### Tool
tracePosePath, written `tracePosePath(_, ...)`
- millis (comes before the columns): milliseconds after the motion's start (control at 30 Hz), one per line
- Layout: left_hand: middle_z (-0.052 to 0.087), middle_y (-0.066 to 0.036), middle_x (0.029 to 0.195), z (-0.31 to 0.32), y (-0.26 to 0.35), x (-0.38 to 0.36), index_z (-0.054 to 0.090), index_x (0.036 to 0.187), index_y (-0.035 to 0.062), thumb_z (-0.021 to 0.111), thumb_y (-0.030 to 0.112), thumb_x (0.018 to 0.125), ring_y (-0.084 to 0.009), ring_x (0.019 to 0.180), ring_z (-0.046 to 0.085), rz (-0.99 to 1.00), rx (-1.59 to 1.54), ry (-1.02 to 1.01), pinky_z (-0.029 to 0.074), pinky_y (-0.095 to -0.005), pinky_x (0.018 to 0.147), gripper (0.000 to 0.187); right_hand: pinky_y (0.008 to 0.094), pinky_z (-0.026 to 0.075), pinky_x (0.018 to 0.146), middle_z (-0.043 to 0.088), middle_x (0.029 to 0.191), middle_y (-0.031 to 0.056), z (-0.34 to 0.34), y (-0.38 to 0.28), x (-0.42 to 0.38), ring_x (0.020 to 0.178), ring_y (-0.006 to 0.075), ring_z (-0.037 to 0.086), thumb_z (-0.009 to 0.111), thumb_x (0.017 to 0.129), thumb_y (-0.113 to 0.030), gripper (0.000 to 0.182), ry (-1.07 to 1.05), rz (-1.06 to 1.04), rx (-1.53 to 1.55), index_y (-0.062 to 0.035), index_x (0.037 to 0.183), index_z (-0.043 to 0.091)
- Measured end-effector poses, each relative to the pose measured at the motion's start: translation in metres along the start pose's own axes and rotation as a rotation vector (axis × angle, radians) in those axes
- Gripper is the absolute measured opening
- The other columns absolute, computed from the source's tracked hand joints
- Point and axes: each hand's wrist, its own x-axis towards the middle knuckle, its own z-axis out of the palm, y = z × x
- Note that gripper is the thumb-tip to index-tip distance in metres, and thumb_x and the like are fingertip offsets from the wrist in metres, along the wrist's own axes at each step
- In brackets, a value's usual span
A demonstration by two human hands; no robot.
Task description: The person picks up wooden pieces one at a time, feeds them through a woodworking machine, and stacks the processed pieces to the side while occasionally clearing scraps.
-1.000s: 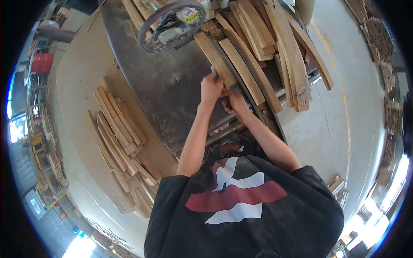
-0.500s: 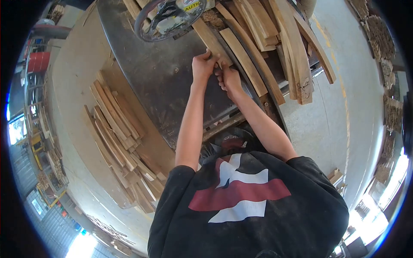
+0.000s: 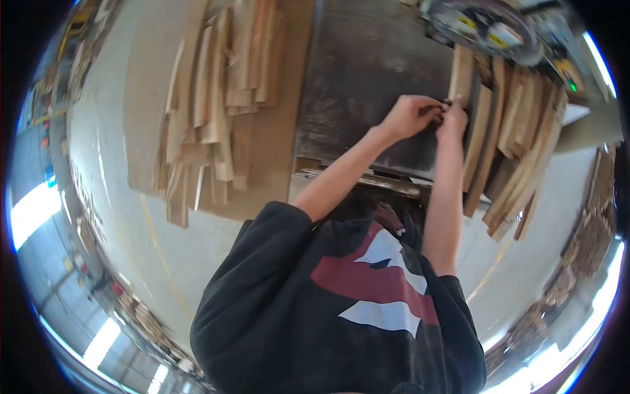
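A pale wooden strip (image 3: 461, 72) lies near the right edge of the dark metal table, its near end at my hands. My right hand (image 3: 453, 121) is closed at that end, with a finger extended along the wood. Just left of it, my left hand (image 3: 408, 118) is closed in a pinch, its fingertips meeting the right hand. What those fingertips hold, if anything, is too small to tell. Beside the strip lies a curved wooden piece (image 3: 479, 128).
A dark handwheel (image 3: 482, 29) stands over the far end of the strip. More curved pieces (image 3: 525, 118) are stacked at the right. To the left, a pile of wooden pieces (image 3: 216, 85) rests on a brown sheet (image 3: 147, 98).
The view has swung left, so the table and hands appear farther right. My left hand has come off the strip's end, while my right hand stays there.
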Motion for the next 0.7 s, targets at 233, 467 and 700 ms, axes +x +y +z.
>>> tracePosePath(233, 0.070, -0.012, 0.104, -0.150, 0.039, -0.035, 0.076, 0.103, 0.0094, 0.079, 0.009, 0.082, -0.0297, 0.102, 0.064, 0.222, 0.771, 0.656, 0.051, -0.0407, 0.087, 0.022, 0.0253, 0.024, 0.040, 0.046, 0.067, -0.0033, 0.029, -0.044, 0.029, 0.049, 0.0090, 0.038, 0.044, 0.109, -0.047, 0.043, -0.157, 0.138, 0.095, -0.0103, 0.090, 0.057)
tracePosePath(467, 0.066, -0.017, 0.121, -0.297, 0.049, -0.051, 0.071, 0.122, 0.0066, 0.085, 0.020, 0.076, -0.0343, 0.114, 0.060, -0.056, 1.258, 0.674, 0.048, -0.0436, 0.100, 0.050, 0.0240, 0.026, 0.040, 0.052, 0.069, -0.0028, 0.058, -0.066, 0.083, 0.049, 0.0077, 0.042, 0.042, 0.109, -0.038, 0.037, -0.191, 0.083, 0.048, -0.0083, 0.100, 0.062)
tracePosePath(700, 0.071, -0.014, 0.107, -0.232, 0.111, -0.081, 0.060, 0.135, -0.0061, 0.086, 0.008, 0.075, -0.0157, 0.095, 0.069, -0.461, 0.030, 0.599, 0.055, -0.0273, 0.082, 0.067, 0.0245, 0.038, 0.048, 0.060, 0.070, 0.0009, 0.053, -0.046, 0.028, 0.055, 0.0083, 0.052, 0.044, 0.107, -0.049, 0.054, -0.341, -0.410, -0.200, -0.0051, 0.098, 0.074)
